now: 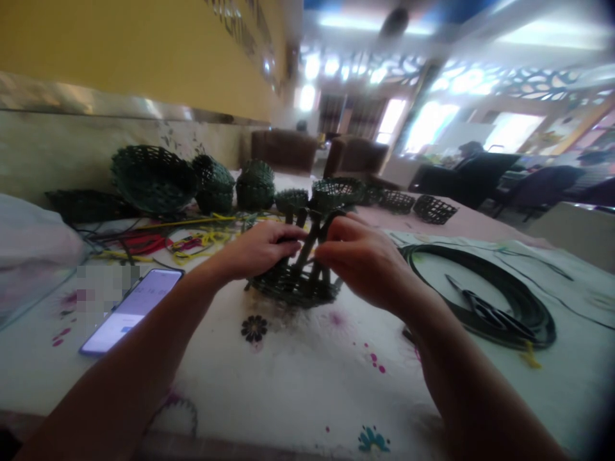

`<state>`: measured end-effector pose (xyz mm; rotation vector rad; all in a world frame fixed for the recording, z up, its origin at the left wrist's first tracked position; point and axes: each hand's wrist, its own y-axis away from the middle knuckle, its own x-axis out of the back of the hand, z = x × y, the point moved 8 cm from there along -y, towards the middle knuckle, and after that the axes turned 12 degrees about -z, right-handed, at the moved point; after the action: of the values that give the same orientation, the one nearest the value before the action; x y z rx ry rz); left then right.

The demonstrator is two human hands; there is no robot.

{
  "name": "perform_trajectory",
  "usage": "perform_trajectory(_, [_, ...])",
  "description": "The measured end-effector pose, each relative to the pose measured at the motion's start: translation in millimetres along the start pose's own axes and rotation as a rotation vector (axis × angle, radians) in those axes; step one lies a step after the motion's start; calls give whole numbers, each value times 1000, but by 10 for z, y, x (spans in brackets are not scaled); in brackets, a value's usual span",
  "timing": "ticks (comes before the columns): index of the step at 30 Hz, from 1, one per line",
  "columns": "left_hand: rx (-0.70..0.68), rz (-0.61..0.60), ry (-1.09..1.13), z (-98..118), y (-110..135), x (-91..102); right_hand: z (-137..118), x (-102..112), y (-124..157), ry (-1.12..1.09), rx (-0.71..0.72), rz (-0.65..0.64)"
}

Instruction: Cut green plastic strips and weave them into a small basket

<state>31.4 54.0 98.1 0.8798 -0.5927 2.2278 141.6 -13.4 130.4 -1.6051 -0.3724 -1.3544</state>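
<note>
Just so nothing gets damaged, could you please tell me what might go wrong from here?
Strips between the left hand and right hand rise unwoven from the basket, so one might bend or slip. The phone lies close by the left forearm, which could nudge it. The scissors rest on the coil, so pulling at it might drag them off.

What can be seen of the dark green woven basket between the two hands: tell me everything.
The dark green, partly woven basket of flat, plastic-looking strips has a rounded, latticed lower part, with upright strips rising from it and gaps between them. It is roughly upright, on or just above the white flower-patterned tablecloth. The left hand and right hand are at its upper strips; blur hides their exact grip.
</note>
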Motion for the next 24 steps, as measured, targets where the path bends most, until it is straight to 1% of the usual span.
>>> perform_trajectory(9, [13, -21, -7, 23, 1, -16, 10, 14, 16, -21, 56, 20])
perform_trajectory(19, [-6, -21, -29, 59, -5, -19, -39, 76, 39, 140, 68, 17])
perform_trajectory(24, [-23, -17, -43, 70, -9, -15, -52, 81, 45, 158, 77, -5])
